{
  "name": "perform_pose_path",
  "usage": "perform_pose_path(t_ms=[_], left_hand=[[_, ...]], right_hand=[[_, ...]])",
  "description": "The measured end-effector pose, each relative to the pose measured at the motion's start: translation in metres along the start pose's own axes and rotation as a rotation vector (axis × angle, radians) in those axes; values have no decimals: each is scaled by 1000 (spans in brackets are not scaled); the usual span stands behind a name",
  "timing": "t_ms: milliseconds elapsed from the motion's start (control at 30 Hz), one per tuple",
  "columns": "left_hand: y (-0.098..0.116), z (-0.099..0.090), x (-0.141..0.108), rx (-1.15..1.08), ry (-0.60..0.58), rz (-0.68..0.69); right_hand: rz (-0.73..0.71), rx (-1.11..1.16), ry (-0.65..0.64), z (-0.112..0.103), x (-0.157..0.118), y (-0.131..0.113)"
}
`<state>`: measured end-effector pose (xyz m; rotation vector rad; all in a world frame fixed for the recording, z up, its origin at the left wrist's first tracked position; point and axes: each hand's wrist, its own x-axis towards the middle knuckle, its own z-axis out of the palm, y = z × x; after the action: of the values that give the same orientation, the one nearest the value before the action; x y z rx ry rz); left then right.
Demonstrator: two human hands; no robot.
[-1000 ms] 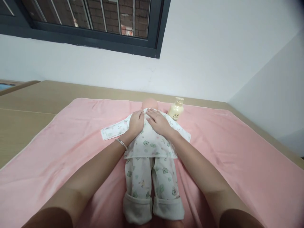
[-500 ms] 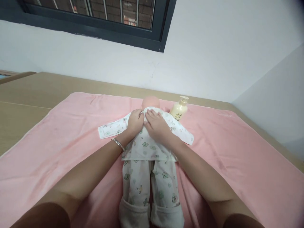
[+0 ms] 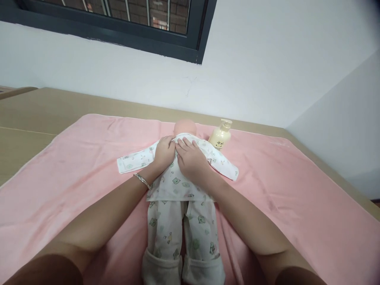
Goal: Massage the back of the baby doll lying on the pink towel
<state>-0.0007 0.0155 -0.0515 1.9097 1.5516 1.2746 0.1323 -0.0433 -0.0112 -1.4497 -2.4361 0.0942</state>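
A baby doll (image 3: pixel 184 126) lies on the pink blanket, its bald round head away from me and no face showing. It wears a white long-sleeved top (image 3: pixel 178 188) printed with small green animals, and matching trousers (image 3: pixel 200 231) with rolled white cuffs. My left hand (image 3: pixel 165 152), with a silver bangle at the wrist, rests on the upper left of the top near the neck, fingers together. Flat on the cloth beside it lies my right hand (image 3: pixel 192 158), its fingers stretched toward the doll's neck. The hands touch or nearly touch. Both sleeves spread outward.
A cream pump bottle (image 3: pixel 220 136) stands on the pink blanket (image 3: pixel 276 190), just right of the doll's head. Beneath the blanket is a wooden surface (image 3: pixel 68 105), bordered by a white wall (image 3: pixel 237 71). A dark-framed window (image 3: pixel 118 29) with bars is above.
The whole view has shifted slightly, so everything sits a little further left. Against the doll, both hands stay in nearly the same place.
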Motion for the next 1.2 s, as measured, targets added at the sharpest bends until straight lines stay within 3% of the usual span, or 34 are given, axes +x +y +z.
perform_pose_path(t_ms=[133,267,467,633,767,867,1033,1200], left_hand=[[2,-1,0,26,-5,11],[4,-1,-2,27,-6,-9],[3,-1,-1,23,-12,-14],[3,-1,0,50,-27,2],[7,-3,0,92,-41,15],[13,-6,8,162,-99,-1],[22,-11,22,278,-149,-115],[32,-11,14,345,-175,-114]], right_hand=[[133,106,-4,-6,13,26],[238,21,31,-3,10,20],[135,-95,68,5,-6,-10],[113,61,-16,-2,8,10],[245,110,21,-4,16,26],[301,17,36,-2,14,21],[183,-36,50,-3,14,8],[332,51,74,-7,26,23]])
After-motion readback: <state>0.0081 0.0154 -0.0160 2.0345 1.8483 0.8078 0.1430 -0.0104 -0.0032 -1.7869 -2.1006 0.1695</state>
